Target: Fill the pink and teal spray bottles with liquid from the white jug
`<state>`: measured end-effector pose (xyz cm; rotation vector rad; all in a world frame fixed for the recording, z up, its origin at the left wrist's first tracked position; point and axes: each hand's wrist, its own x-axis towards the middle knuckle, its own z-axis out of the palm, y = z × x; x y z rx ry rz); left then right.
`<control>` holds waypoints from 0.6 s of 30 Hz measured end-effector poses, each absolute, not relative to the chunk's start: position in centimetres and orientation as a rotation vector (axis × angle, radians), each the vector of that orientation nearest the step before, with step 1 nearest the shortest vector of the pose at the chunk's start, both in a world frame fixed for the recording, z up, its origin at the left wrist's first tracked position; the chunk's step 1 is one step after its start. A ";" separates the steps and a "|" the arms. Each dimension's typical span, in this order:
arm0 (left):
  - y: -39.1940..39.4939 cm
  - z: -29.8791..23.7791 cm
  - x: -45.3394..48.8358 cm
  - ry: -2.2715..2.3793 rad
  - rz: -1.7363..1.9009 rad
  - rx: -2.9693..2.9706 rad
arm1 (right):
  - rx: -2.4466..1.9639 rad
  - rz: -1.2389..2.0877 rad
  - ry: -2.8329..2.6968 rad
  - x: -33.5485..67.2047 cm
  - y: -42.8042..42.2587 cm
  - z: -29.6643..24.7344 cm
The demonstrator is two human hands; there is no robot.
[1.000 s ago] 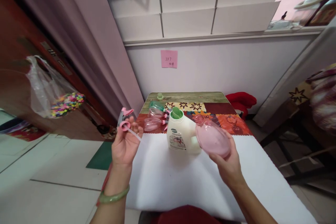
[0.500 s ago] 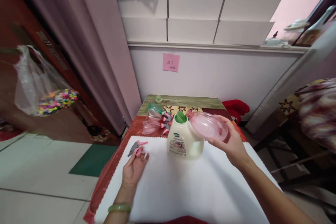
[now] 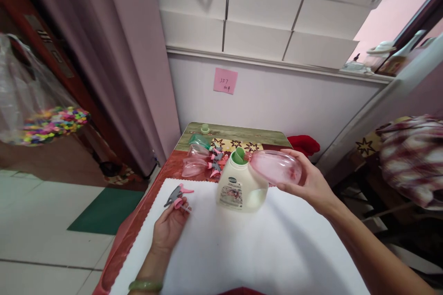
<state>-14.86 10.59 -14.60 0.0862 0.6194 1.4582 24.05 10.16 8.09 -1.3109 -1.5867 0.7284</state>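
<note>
- L hand (image 3: 169, 227) lies low on the white foam mat (image 3: 242, 249), toward its left edge. Green bangle (image 3: 145, 285) on the wrist.
- L fingers curl fwd, close together, tips at the pink collar of a trigger spray head (image 3: 178, 192). Touching it, but can't tell if it's a real pinch or just contact.
- Trigger spray head is grey + pink and lies flat on the mat, nozzle end pointing away from the hand. Thin dip tube runs off to the right by the fingertips.
- R hand (image 3: 311, 185) is raised over the mat's right side, holding a pink bottle (image 3: 275, 166) from below/behind. Fingers spread round the base end, thumb on the top side, firm wrap.
- Pink bottle is translucent w/ no cap, tipped roughly on its side. Neck points left, right at the green spout of the detergent jug (image 3: 240, 189). Can't tell if neck and spout touch.
- Detergent jug is white and labelled. It stands upright on the mat's far edge, between the 2 hands, open at top.
- Behind the jug on the patterned tablecloth (image 3: 256, 140): cluster of spray bottles (image 3: 199, 166) lying down, pink ones plus a green one. A small green cap (image 3: 205, 128) sits farther back on the wood strip.
- Wall behind has a pink sticky note (image 3: 225, 80), w/ stacked white cartons (image 3: 277, 9) on the ledge above.
- Left of table: mauve curtain (image 3: 138, 55) and a clear bag of coloured beads (image 3: 38, 120), blurred.
- Red cloth item (image 3: 304, 144) is just past the table's right far corner.
</note>
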 end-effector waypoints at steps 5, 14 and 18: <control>10.6 -15.0 -14.9 0.639 1.455 0.088 | -1.336 0.731 -1.647 24.3 10.4 8.6; 10.7 -15.6 -15.4 0.664 1.430 0.086 | -1.372 0.767 -1.728 24.6 10.6 9.8; 10.6 -15.9 -15.5 0.659 1.426 0.108 | -1.360 0.758 -1.757 24.7 10.7 10.1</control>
